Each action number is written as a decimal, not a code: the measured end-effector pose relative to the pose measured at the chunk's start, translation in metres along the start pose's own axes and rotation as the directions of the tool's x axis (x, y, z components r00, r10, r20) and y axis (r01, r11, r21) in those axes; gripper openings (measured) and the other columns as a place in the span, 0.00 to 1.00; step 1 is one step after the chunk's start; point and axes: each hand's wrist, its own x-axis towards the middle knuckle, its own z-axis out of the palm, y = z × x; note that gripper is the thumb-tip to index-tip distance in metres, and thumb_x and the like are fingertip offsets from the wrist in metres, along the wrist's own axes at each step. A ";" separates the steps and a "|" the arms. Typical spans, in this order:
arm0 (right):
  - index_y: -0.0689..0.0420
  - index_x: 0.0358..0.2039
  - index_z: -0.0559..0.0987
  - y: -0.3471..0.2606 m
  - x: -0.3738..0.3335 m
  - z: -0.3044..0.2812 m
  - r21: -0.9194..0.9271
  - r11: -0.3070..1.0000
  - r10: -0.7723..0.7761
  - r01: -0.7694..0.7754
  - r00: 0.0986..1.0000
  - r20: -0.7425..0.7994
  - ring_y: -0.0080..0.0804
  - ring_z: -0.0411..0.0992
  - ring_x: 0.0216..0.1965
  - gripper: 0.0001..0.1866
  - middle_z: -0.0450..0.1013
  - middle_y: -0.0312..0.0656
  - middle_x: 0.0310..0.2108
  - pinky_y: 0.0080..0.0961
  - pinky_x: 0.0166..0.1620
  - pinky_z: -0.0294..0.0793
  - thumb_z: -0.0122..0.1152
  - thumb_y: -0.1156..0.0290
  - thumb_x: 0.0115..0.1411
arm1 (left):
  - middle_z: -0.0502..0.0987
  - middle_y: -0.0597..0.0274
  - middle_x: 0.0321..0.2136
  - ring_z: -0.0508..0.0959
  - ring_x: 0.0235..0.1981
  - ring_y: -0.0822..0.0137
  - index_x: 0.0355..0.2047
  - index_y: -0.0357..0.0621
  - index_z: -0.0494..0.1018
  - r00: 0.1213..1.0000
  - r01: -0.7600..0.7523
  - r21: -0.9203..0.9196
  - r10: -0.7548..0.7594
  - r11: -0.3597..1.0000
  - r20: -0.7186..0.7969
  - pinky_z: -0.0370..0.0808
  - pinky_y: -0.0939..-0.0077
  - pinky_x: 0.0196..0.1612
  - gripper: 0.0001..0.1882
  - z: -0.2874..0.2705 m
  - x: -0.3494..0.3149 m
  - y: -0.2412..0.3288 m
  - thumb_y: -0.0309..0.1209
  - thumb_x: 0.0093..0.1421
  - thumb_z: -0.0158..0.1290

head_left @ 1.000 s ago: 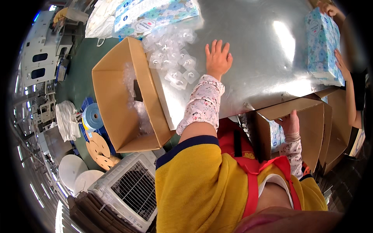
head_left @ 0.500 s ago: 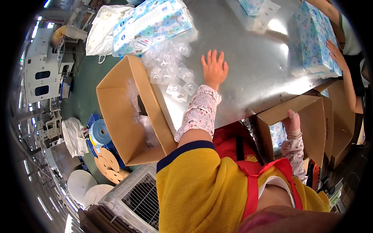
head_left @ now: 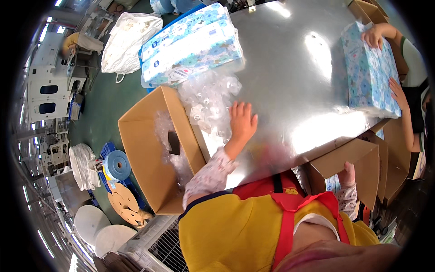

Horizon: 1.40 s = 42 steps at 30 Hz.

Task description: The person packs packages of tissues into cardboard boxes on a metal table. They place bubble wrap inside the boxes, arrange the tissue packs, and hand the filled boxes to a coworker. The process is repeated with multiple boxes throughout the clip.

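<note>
Dark printing marks the blue flowered pack (head_left: 192,50) at the far left of the metal table (head_left: 281,77); beside it lie clear plastic pieces (head_left: 210,93), near the left hand (head_left: 243,124), fingers loose, holding nothing. The right hand (head_left: 348,174) is at an open carton (head_left: 358,156), its grip I can't tell; a co-worker's hand (head_left: 374,36) touches another printed pack (head_left: 369,72)

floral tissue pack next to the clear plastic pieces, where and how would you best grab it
Probably best by the two short ends of the floral tissue pack, one palm on each, coming from left and right: it lies long and boxy, roughly crosswise in view, and the clear plastic pieces crowd part of its near long side.
</note>
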 end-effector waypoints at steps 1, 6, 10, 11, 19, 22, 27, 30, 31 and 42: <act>0.60 0.47 0.72 0.000 -0.001 -0.002 -0.002 1.000 0.004 -0.003 1.000 0.008 0.31 0.70 0.45 0.24 0.71 0.38 0.43 0.28 0.46 0.70 0.59 0.57 0.54 | 0.72 0.48 0.44 0.71 0.47 0.49 0.45 0.39 0.71 1.000 0.015 -0.111 -0.012 0.994 0.026 0.68 0.58 0.50 0.18 -0.018 0.001 -0.010 0.31 0.54 0.54; 0.57 0.49 0.71 -0.003 -0.009 0.010 0.039 0.998 0.045 -0.041 0.993 -0.114 0.31 0.70 0.45 0.29 0.71 0.37 0.43 0.28 0.47 0.70 0.65 0.55 0.51 | 0.77 0.56 0.31 0.76 0.32 0.55 0.34 0.42 0.77 0.970 -0.198 -0.159 0.170 0.967 -0.174 0.74 0.66 0.35 0.09 -0.116 0.119 -0.055 0.27 0.51 0.57; 0.55 0.52 0.68 -0.005 -0.010 0.017 0.040 0.998 0.052 -0.046 0.984 -0.172 0.32 0.69 0.48 0.33 0.70 0.35 0.46 0.31 0.49 0.70 0.67 0.53 0.49 | 0.77 0.49 0.35 0.75 0.39 0.50 0.41 0.41 0.75 0.879 -0.193 0.179 0.251 0.965 -0.405 0.68 0.61 0.45 0.20 -0.161 0.272 -0.146 0.43 0.55 0.56; 0.55 0.52 0.68 -0.008 0.001 0.011 0.029 0.996 0.087 -0.084 0.989 -0.116 0.32 0.69 0.48 0.33 0.69 0.35 0.46 0.31 0.49 0.70 0.67 0.53 0.49 | 0.77 0.48 0.37 0.75 0.41 0.49 0.43 0.41 0.75 0.933 -0.059 0.233 0.136 0.971 -0.332 0.68 0.61 0.47 0.25 -0.175 0.281 -0.185 0.49 0.56 0.52; 0.56 0.52 0.69 -0.017 0.001 0.012 -0.009 0.999 0.043 -0.044 0.994 -0.100 0.32 0.68 0.49 0.35 0.70 0.36 0.46 0.29 0.50 0.67 0.68 0.53 0.48 | 0.76 0.48 0.46 0.72 0.50 0.48 0.48 0.48 0.75 0.971 0.207 0.356 -0.236 0.911 0.041 0.62 0.59 0.54 0.38 -0.147 0.310 -0.238 0.66 0.57 0.35; 0.57 0.52 0.69 -0.007 -0.002 -0.004 0.026 0.996 0.091 -0.089 0.994 -0.068 0.31 0.69 0.48 0.34 0.70 0.36 0.46 0.27 0.49 0.67 0.69 0.55 0.48 | 0.76 0.50 0.46 0.72 0.50 0.48 0.48 0.52 0.75 0.943 0.275 0.387 -0.325 0.880 0.067 0.60 0.57 0.55 0.38 -0.146 0.315 -0.244 0.66 0.58 0.31; 0.57 0.50 0.70 -0.006 -0.012 0.004 0.089 0.995 0.064 -0.052 0.988 -0.140 0.30 0.70 0.44 0.30 0.72 0.35 0.43 0.26 0.47 0.68 0.67 0.59 0.49 | 0.77 0.50 0.44 0.73 0.48 0.49 0.47 0.53 0.76 0.917 0.333 0.497 -0.397 0.801 0.025 0.60 0.51 0.53 0.38 -0.142 0.319 -0.215 0.64 0.60 0.25; 0.59 0.49 0.71 -0.015 -0.003 0.009 0.066 0.994 0.092 -0.082 0.983 -0.161 0.29 0.71 0.41 0.27 0.72 0.36 0.41 0.25 0.44 0.69 0.65 0.60 0.51 | 0.78 0.51 0.41 0.75 0.45 0.49 0.44 0.52 0.78 0.887 0.405 0.547 -0.460 0.733 -0.040 0.64 0.51 0.48 0.39 -0.146 0.316 -0.213 0.63 0.61 0.23; 0.60 0.48 0.72 -0.017 -0.002 0.011 0.048 0.995 0.098 -0.091 0.980 -0.174 0.29 0.71 0.40 0.26 0.73 0.37 0.40 0.24 0.43 0.70 0.63 0.60 0.51 | 0.79 0.51 0.39 0.76 0.43 0.49 0.42 0.52 0.78 0.891 0.401 0.573 -0.449 0.715 -0.064 0.67 0.53 0.44 0.39 -0.147 0.315 -0.210 0.63 0.61 0.23; 0.68 0.46 0.70 -0.196 0.073 0.103 -0.768 0.639 -0.100 0.040 0.995 -0.031 0.22 0.69 0.33 0.17 0.71 0.39 0.33 0.17 0.37 0.69 0.56 0.73 0.60 | 0.49 0.43 0.64 0.47 0.65 0.41 0.66 0.56 0.49 0.917 -0.195 0.153 0.125 0.969 0.378 0.46 0.35 0.60 0.51 -0.200 0.233 -0.159 0.56 0.45 0.61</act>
